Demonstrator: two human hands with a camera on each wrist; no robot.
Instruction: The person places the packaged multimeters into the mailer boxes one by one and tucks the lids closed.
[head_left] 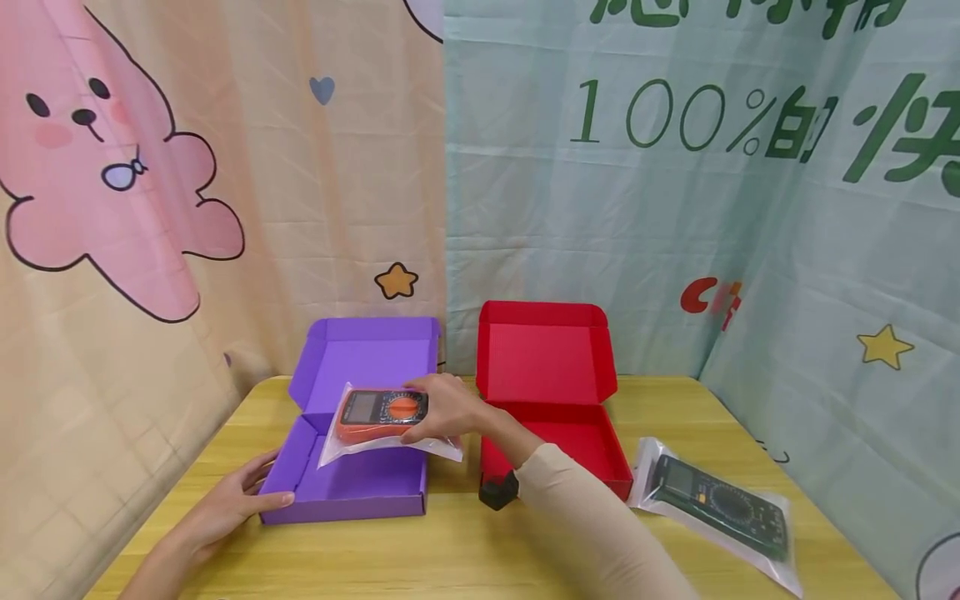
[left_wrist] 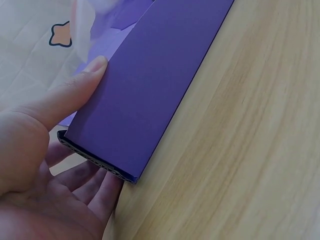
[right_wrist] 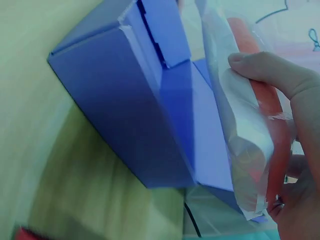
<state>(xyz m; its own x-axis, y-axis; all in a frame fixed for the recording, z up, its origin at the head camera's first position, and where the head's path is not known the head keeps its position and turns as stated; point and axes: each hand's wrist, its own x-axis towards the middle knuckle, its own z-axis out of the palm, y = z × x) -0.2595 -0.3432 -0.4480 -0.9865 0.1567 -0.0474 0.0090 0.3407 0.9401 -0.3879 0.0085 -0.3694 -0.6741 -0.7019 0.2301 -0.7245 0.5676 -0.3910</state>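
An orange multimeter [head_left: 363, 431] in a clear plastic bag is held by my right hand [head_left: 450, 406] above the open purple cardboard box [head_left: 345, 510]. In the right wrist view, the thumb lies along one side of the orange multimeter [right_wrist: 272, 135] and the fingers are partly hidden behind it. My left hand [head_left: 238, 500] holds the near left corner of the purple box. The left wrist view has its thumb [left_wrist: 85, 85] over the rim of the box wall [left_wrist: 135, 90], with the other fingers outside the corner.
An open red cardboard box [head_left: 555, 437] stands right of the purple one, its lid raised. A dark green multimeter [head_left: 720, 504] in a plastic bag lies at the right of the wooden table [head_left: 420, 558]. Printed curtains [head_left: 570, 233] hang behind and beside the table.
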